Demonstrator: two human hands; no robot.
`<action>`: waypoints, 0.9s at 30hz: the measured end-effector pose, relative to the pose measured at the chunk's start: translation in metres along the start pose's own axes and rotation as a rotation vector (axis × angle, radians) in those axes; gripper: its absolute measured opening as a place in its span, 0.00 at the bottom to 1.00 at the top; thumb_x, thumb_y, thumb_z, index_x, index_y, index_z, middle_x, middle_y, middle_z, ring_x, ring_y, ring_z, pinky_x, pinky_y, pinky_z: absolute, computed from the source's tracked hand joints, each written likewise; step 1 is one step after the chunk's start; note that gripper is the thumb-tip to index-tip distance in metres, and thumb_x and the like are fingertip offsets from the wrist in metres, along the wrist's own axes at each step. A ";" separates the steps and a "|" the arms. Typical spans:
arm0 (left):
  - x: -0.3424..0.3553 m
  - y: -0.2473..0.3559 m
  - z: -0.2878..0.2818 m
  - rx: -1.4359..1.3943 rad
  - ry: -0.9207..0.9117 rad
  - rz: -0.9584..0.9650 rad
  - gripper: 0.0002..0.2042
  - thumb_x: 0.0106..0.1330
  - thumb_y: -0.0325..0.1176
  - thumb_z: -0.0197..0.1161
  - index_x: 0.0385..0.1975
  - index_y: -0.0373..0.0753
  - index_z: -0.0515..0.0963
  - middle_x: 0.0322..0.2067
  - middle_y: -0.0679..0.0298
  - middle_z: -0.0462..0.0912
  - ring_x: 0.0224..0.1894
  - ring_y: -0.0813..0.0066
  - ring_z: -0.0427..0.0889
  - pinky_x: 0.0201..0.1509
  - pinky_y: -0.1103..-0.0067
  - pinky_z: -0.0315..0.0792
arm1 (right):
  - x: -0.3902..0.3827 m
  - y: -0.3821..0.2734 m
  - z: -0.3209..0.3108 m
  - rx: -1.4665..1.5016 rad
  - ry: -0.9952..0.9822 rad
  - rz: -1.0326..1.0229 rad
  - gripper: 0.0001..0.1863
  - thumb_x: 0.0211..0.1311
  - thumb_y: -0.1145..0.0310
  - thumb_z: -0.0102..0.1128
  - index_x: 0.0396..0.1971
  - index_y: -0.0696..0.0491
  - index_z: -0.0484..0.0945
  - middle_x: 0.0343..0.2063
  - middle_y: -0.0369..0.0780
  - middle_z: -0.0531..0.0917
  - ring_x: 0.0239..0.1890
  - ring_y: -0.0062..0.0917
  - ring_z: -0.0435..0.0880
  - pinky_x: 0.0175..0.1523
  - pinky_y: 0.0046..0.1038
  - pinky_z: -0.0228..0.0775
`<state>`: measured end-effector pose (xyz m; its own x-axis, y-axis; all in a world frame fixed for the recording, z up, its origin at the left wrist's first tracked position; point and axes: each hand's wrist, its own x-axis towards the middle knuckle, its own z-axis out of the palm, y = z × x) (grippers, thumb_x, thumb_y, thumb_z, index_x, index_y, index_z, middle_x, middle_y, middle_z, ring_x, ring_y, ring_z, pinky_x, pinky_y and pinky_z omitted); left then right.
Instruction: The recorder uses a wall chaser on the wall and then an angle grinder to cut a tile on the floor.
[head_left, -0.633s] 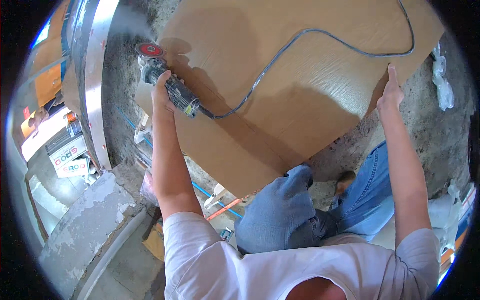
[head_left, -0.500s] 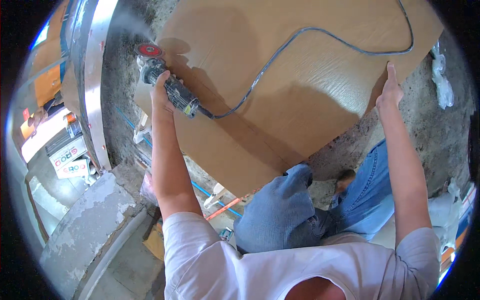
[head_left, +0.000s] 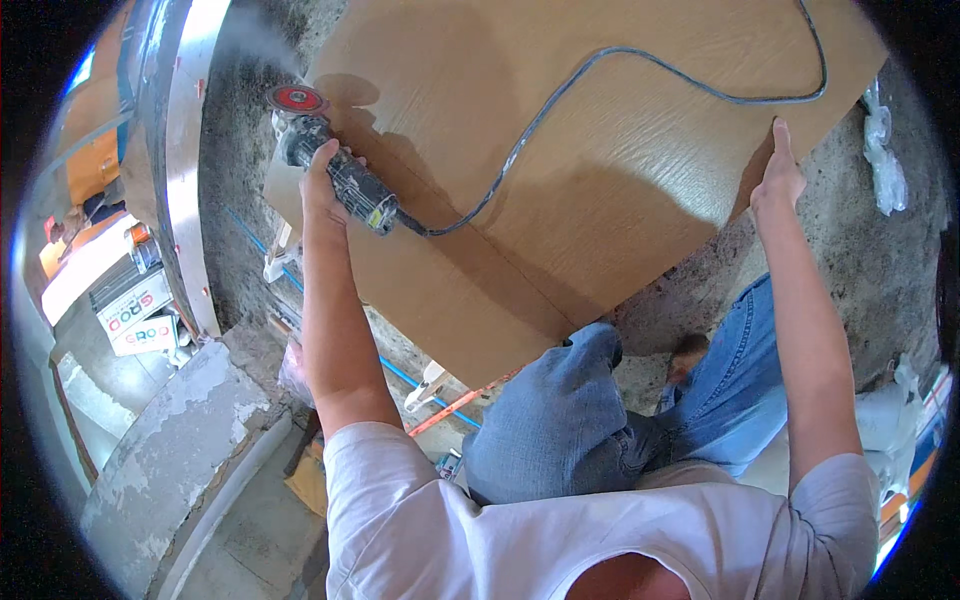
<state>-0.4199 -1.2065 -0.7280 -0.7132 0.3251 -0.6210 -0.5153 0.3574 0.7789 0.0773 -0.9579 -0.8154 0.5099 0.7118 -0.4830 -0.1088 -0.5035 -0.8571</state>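
Observation:
My left hand is wrapped round the body of a dark angle grinder near the upper left. Its red disc is at the far left edge of a wide brown board, and a pale dust plume streams away from it. A thin dark line runs along the board from near the disc toward my knee. At the board's right edge my right hand grips it, the thumb lying on top and the other fingers mostly hidden.
A dark power cord curves across the board. Blue jeans at my knee meet its near edge. Below lie a blue hose and an orange strip. A metal rail and boxes stand left; crumpled plastic lies right.
The grinder and my left hand have shifted very slightly left. Dust still sprays from the disc, and my right hand keeps its place on the board's edge.

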 end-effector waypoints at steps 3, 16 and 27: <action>-0.003 0.000 0.001 -0.003 0.024 0.010 0.15 0.53 0.34 0.66 0.37 0.33 0.72 0.27 0.58 0.77 0.26 0.60 0.80 0.30 0.69 0.78 | -0.001 -0.001 0.002 -0.053 0.027 0.019 0.34 0.48 0.60 0.72 0.47 0.70 0.71 0.48 0.44 0.78 0.48 0.30 0.76 0.54 0.29 0.68; -0.007 -0.006 0.002 -0.018 0.001 0.019 0.14 0.53 0.33 0.66 0.36 0.34 0.72 0.26 0.59 0.77 0.25 0.61 0.80 0.29 0.69 0.78 | -0.002 -0.005 0.000 -0.056 0.013 0.014 0.36 0.46 0.56 0.73 0.46 0.70 0.72 0.48 0.45 0.78 0.48 0.30 0.76 0.53 0.29 0.68; -0.006 -0.009 -0.007 -0.045 -0.070 0.030 0.14 0.54 0.32 0.65 0.38 0.33 0.72 0.27 0.59 0.77 0.26 0.61 0.80 0.32 0.69 0.79 | -0.007 -0.011 0.003 -0.091 0.023 0.105 0.37 0.47 0.58 0.73 0.51 0.69 0.69 0.51 0.44 0.76 0.52 0.29 0.75 0.58 0.27 0.65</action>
<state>-0.4146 -1.2182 -0.7306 -0.6941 0.3962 -0.6010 -0.5165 0.3074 0.7992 0.0717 -0.9561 -0.8034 0.5195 0.6421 -0.5637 -0.0852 -0.6175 -0.7819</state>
